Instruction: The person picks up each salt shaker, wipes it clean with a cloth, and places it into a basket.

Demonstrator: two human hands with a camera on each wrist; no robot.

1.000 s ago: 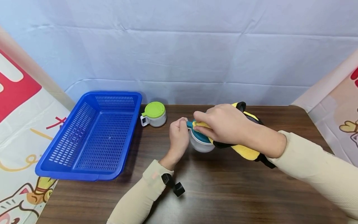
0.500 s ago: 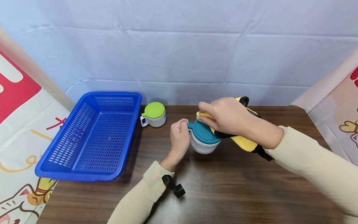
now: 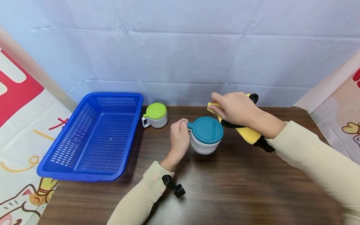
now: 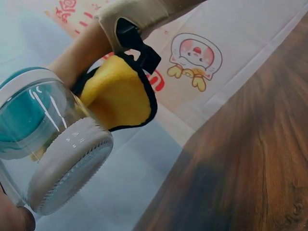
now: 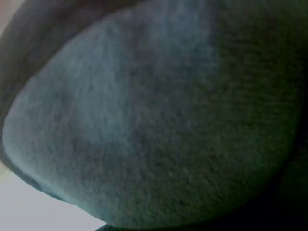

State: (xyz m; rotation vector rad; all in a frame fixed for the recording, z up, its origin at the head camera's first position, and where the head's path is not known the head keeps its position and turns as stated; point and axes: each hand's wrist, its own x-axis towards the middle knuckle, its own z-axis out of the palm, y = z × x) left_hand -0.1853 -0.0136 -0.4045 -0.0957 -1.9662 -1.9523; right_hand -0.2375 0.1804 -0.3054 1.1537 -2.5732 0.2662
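Note:
My left hand (image 3: 180, 137) grips the handle of a clear jar with a teal lid (image 3: 207, 129). In the left wrist view the jar's white, ridged base (image 4: 72, 163) shows, and the jar looks raised off the table. To its right, my right hand (image 3: 236, 107) pinches a yellow cloth with black edging (image 3: 248, 135), a small gap away from the lid. The cloth's yellow side (image 4: 120, 96) hangs behind the jar in the left wrist view. Its grey side (image 5: 154, 125) fills most of the right wrist view, where no fingers can be made out.
A similar jar with a lime green lid (image 3: 156, 111) stands at the back of the brown table (image 3: 225, 193). Left of it is a blue perforated basket (image 3: 132, 134). A pale cloth backdrop (image 3: 180, 56) hangs behind the table's rear edge.
My right hand has moved up and right with the cloth, off the teal lid, which now shows whole. The left hand and the jar have stayed almost in place.

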